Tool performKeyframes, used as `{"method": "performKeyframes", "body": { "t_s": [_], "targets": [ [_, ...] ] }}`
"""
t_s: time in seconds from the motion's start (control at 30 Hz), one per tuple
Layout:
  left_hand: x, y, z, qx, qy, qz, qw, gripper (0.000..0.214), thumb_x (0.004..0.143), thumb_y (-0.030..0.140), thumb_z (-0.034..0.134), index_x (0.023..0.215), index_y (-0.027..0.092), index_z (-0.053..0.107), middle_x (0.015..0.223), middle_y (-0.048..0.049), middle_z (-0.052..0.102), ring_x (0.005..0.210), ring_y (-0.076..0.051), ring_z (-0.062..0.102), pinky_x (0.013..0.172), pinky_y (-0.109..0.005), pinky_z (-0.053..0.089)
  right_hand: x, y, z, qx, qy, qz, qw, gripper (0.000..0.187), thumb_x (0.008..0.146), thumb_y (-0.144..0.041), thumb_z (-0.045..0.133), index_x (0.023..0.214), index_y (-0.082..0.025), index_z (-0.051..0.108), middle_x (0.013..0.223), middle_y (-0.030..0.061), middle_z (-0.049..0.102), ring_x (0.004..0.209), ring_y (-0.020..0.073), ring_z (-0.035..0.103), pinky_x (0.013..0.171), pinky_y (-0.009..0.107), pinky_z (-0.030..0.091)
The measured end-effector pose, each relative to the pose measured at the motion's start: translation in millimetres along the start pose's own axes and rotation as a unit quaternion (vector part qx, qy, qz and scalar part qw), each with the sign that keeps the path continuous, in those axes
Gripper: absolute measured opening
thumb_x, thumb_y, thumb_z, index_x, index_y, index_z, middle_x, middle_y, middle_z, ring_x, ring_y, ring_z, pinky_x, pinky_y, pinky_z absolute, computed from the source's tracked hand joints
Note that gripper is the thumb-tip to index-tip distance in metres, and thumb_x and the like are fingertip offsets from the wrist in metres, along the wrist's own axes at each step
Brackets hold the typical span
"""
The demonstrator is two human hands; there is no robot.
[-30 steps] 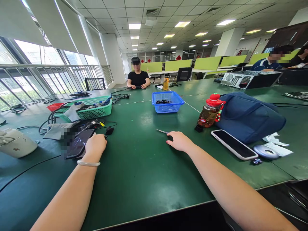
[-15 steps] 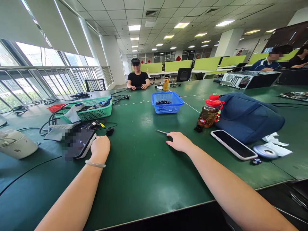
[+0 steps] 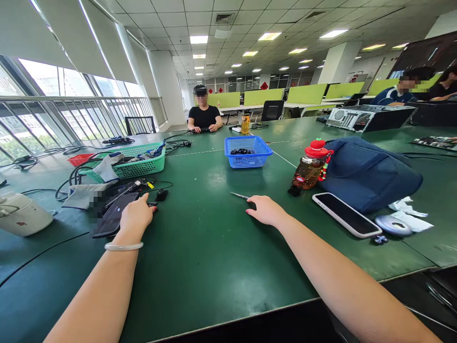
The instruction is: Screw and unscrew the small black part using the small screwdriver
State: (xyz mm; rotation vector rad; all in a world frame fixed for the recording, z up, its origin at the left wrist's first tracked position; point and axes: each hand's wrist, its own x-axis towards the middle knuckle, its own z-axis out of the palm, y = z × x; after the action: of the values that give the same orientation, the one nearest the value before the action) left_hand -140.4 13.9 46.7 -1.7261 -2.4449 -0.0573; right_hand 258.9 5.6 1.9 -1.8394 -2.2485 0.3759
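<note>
My left hand (image 3: 136, 215), wearing a pale bangle (image 3: 123, 247), is over the right edge of a dark phone (image 3: 116, 216) lying flat on the table. Its index finger and thumb are apart, the other fingers hidden; small dark items lie by the thumb. Beyond it are a black plug-like piece (image 3: 162, 195) and a cable with a yellow tag (image 3: 150, 185). My right hand (image 3: 267, 210) rests low over the table, fingers closed on the near end of a slim pointed metal tool (image 3: 239, 195). The tool's tip points left; its handle is hidden, so its kind is unclear.
Ahead stands a blue basket (image 3: 248, 159) with black items. A green basket (image 3: 146, 166) with gloves is at left, near a white container (image 3: 24, 214). On the right are a bottle (image 3: 307, 171), a navy bag (image 3: 371, 174) and a white-edged phone (image 3: 346, 214). A person (image 3: 204, 116) sits opposite.
My left hand has shifted left and its grip on the phone has loosened. The phone, tilted up before, now lies flatter. My right hand and the slim tool have stayed in place.
</note>
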Motion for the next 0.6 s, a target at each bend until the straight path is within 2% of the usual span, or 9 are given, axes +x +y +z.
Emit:
{"method": "performKeyframes", "body": {
  "t_s": [0.2, 0.47, 0.6],
  "targets": [
    [4.6, -4.5, 4.6, -0.010, -0.010, 0.000, 1.000, 0.069, 0.081, 0.042, 0.061, 0.145, 0.021, 0.045, 0.126, -0.0174, 0.066, 0.114, -0.035, 0.061, 0.084, -0.040, 0.050, -0.3, 0.0, 0.1, -0.003, 0.002, 0.001, 1.000, 0.044, 0.089, -0.038, 0.060, 0.129, -0.019, 0.061, 0.138, 0.0080, 0.058, 0.128, 0.0278, 0.049, 0.109, 0.040, 0.039],
    [10.1, -8.1, 8.6, -0.006, -0.050, -0.013, 0.999, 0.071, 0.080, 0.042, 0.063, 0.145, 0.021, 0.045, 0.127, -0.0170, 0.065, 0.115, -0.034, 0.061, 0.085, -0.039, 0.050, -2.0, -2.2, -1.1, -0.003, 0.000, 0.008, 1.000, 0.046, 0.089, -0.038, 0.060, 0.131, -0.019, 0.060, 0.139, 0.0090, 0.056, 0.130, 0.0281, 0.048, 0.109, 0.040, 0.039],
    [10.5, -9.0, 11.1, 0.001, -0.046, -0.006, 0.999, 0.067, 0.080, 0.043, 0.064, 0.141, 0.022, 0.050, 0.126, -0.0167, 0.066, 0.114, -0.033, 0.062, 0.085, -0.037, 0.050, -1.4, -2.2, -1.2, -0.004, -0.003, 0.005, 1.000, 0.046, 0.090, -0.038, 0.059, 0.131, -0.018, 0.059, 0.139, 0.0082, 0.057, 0.129, 0.0283, 0.049, 0.109, 0.040, 0.039]
  ]
}}
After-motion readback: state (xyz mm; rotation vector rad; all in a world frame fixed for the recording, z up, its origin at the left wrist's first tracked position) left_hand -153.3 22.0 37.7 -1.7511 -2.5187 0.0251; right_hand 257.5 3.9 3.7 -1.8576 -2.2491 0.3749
